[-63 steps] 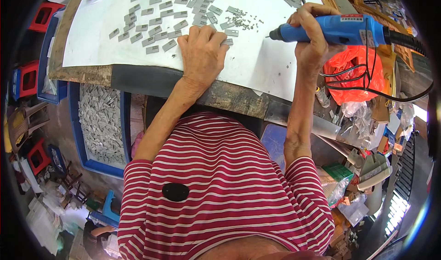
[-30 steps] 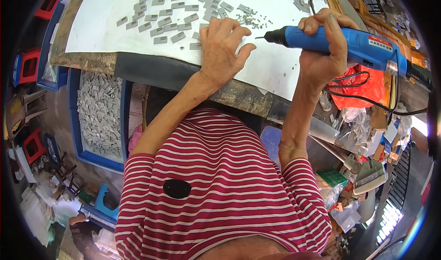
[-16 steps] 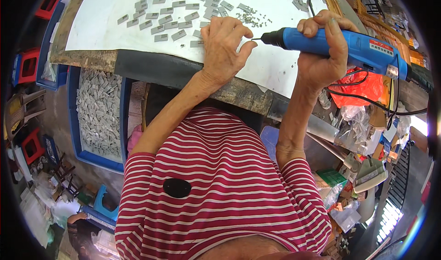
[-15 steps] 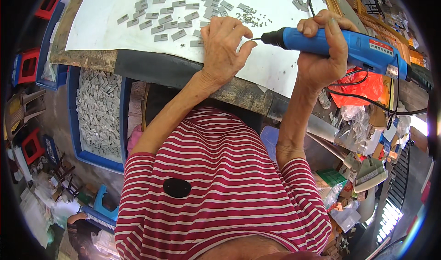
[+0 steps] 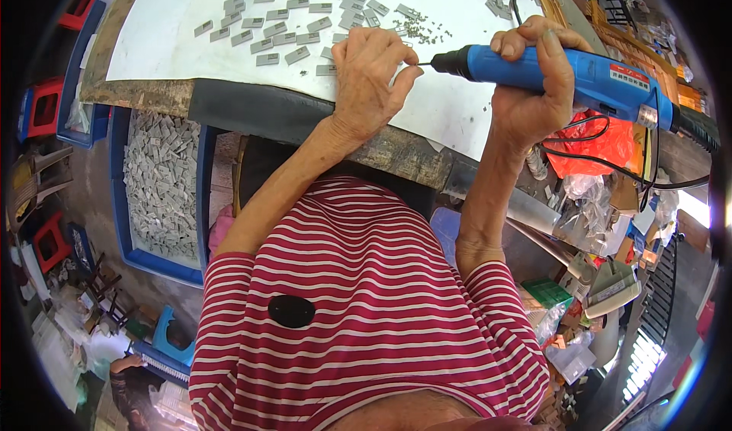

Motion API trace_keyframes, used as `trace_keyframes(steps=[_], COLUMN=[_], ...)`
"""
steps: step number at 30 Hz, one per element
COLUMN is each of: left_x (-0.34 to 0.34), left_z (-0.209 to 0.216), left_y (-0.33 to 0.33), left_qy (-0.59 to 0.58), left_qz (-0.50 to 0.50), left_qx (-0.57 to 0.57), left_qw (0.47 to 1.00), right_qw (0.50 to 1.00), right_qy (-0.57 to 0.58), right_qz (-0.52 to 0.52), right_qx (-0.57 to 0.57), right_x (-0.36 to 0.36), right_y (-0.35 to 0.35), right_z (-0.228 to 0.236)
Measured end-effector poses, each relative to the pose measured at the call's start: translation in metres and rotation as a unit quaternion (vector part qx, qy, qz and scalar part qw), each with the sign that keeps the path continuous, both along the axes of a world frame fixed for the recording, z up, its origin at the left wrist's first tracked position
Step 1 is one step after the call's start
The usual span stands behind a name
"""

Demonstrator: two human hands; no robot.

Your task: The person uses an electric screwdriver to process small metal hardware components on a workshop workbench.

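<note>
My right hand [image 5: 534, 88] is wrapped round the blue body of an electric screwdriver [image 5: 484, 64], held level over the table. The tool's black nose and thin bit point left at my left hand. Close above the white sheet, my left hand [image 5: 370, 80] has its thumb and forefinger bent together around the bit's tip. Whatever those fingers pinch is hidden behind them. Beyond the left hand lie many small grey rectangular parts [image 5: 267, 59], spread over the sheet. A scatter of tiny screws [image 5: 415, 27] sits just past my left fingertips.
White paper [image 5: 175, 50] covers the worn wooden table. Below its left edge stands a blue tray [image 5: 119, 195] full of grey parts. The tool's black cable [image 5: 610, 168] loops at the right, near a red plastic bag [image 5: 598, 147]. A person's arm [image 5: 120, 381] shows at lower left.
</note>
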State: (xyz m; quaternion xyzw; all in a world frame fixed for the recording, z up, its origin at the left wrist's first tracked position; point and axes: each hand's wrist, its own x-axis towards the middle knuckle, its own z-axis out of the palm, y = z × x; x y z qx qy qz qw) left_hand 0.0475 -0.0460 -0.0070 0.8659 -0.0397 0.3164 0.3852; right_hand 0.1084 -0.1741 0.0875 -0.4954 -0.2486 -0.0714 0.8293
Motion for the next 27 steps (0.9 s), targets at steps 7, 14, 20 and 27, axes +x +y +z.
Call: trace_keyframes(steps=[7, 14, 20, 27], left_x=[0.0000, -0.0009, -0.0016, -0.0020], left_z=[-0.0010, -0.0029, -0.0028, -0.0053], left_y=[0.0008, 0.0013, 0.0007, 0.0008], left_qy=[-0.013, -0.010, 0.001, 0.009], left_qz=[-0.010, -0.014, -0.015, -0.025], left_qx=[-0.005, -0.002, -0.008, -0.010], left_qw=[1.000, 1.000, 1.000, 1.000], right_qw=[0.998, 0.998, 0.998, 0.998], right_qy=[0.016, 0.009, 0.019, 0.015], right_qz=[-0.004, 0.006, 0.003, 0.006], right_qx=[0.054, 0.058, 0.057, 0.054], right_x=[-0.0010, -0.0019, -0.0033, -0.0023], right_y=[0.0067, 0.0072, 0.0078, 0.0069], right_z=[0.0031, 0.0008, 0.0001, -0.0012])
